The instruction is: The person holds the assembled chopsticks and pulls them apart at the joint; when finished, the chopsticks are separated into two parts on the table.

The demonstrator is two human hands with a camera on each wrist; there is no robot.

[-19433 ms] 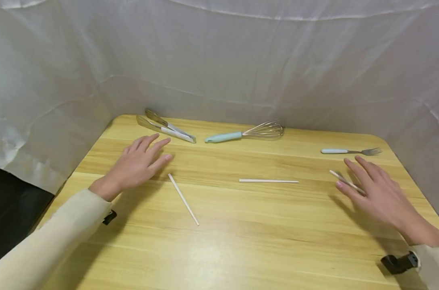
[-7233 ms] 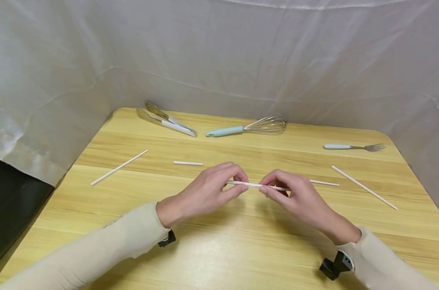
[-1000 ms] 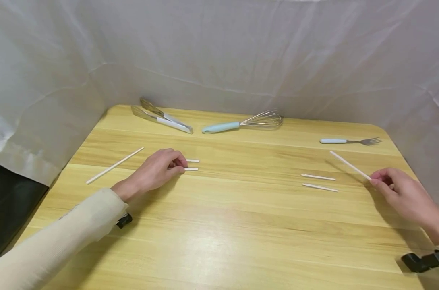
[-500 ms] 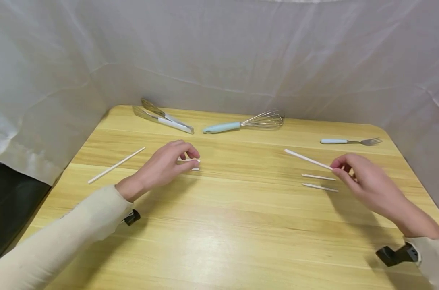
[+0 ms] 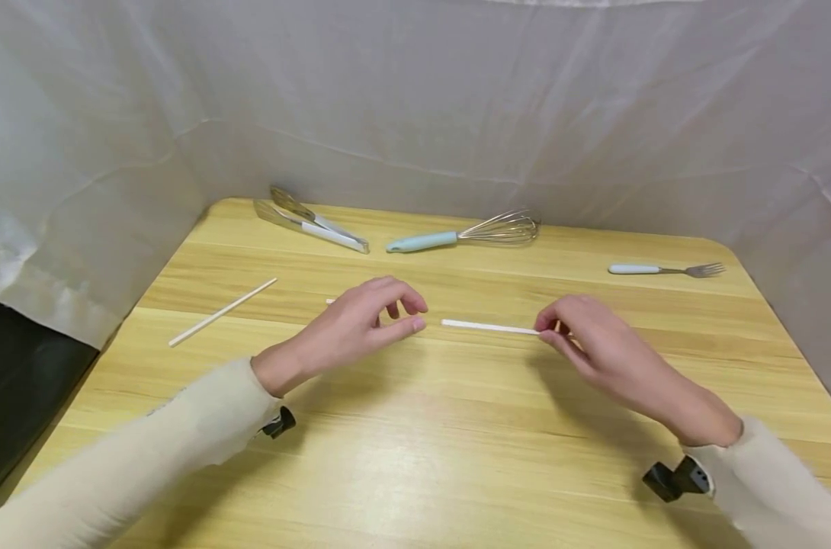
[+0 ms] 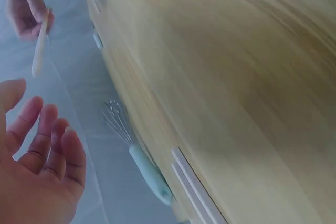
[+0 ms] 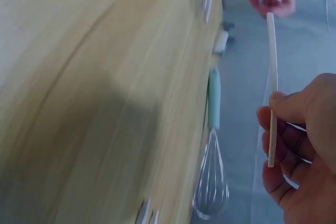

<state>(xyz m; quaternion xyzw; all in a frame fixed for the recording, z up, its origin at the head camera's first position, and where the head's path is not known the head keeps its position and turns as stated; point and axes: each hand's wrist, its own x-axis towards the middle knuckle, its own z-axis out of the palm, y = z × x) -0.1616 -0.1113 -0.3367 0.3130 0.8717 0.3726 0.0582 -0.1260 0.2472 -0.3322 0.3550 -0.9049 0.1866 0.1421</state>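
Observation:
My right hand (image 5: 604, 347) pinches a long white chopstick (image 5: 487, 327) near its right end, holding it above the table. The chopstick (image 7: 272, 56) points left, toward my left hand (image 5: 347, 328). That hand has its fingers and thumb apart and holds nothing, a short way from the chopstick's free end. Two short chopstick pieces (image 6: 193, 187) lie side by side in the left wrist view; in the head view my left hand mostly hides them. Another pair of short pieces (image 7: 142, 212) shows at the bottom of the right wrist view. A second long chopstick (image 5: 223, 313) lies slanted at the left.
Along the back of the wooden table (image 5: 402, 473) lie tongs (image 5: 329, 235), a whisk with a pale green handle (image 5: 422, 242) and a fork (image 5: 635, 269) at the right. A grey cloth (image 5: 402, 114) hangs behind the table.
Over the last second my right hand has carried the chopstick left from the table's right side. My left hand has left the short pieces and moved right, its fingers spreading.

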